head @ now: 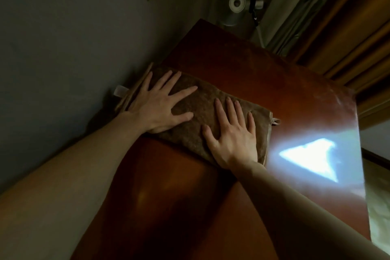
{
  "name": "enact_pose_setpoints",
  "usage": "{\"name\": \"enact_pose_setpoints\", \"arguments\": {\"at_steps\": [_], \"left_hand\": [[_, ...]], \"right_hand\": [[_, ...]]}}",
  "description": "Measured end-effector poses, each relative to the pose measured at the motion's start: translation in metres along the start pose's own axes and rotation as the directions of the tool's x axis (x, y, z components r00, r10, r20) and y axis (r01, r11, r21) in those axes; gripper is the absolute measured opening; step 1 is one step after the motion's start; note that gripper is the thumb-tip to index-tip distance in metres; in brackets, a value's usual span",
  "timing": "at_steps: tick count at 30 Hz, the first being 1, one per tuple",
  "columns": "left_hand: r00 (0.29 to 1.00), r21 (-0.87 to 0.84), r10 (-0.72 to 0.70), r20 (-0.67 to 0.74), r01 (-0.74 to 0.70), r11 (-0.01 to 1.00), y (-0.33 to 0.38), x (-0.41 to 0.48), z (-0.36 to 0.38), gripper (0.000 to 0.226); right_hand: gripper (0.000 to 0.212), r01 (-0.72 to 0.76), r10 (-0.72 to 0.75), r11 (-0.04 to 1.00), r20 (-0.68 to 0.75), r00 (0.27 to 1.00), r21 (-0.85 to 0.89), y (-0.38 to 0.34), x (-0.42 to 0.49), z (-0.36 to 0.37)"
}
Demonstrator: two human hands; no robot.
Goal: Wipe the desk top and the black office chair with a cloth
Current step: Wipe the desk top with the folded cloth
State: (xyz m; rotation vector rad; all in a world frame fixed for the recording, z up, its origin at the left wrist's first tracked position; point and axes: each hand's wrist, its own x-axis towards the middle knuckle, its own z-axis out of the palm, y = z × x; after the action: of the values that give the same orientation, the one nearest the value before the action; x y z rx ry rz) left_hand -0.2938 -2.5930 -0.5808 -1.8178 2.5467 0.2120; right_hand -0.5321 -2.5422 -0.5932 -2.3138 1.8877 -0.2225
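A brown folded cloth (202, 105) lies flat on the reddish-brown wooden desk top (263, 74), close to the wall side. My left hand (162, 101) presses down on the cloth's left half with its fingers spread and straight. On the cloth's right half my right hand (232, 135) lies flat, fingers straight and pointing away from me. Both forearms reach in from the bottom of the view. The black office chair is not in view.
A grey wall (63, 48) runs along the desk's left edge. A small white and grey fan (236, 6) stands at the desk's far end. Brown curtains (348, 27) hang at the right. A bright patch of light (312, 156) falls on the desk's right part.
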Motion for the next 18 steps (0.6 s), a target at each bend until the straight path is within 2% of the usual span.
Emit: {"name": "enact_pose_setpoints", "arguments": {"at_steps": [18], "left_hand": [[1.0,0.034,0.02,-0.002,-0.02,0.999,-0.034,0.152,-0.008,0.088]], "right_hand": [[0.087,-0.08,0.08,0.997,-0.01,0.997,-0.011,0.033,0.128,-0.003]]}}
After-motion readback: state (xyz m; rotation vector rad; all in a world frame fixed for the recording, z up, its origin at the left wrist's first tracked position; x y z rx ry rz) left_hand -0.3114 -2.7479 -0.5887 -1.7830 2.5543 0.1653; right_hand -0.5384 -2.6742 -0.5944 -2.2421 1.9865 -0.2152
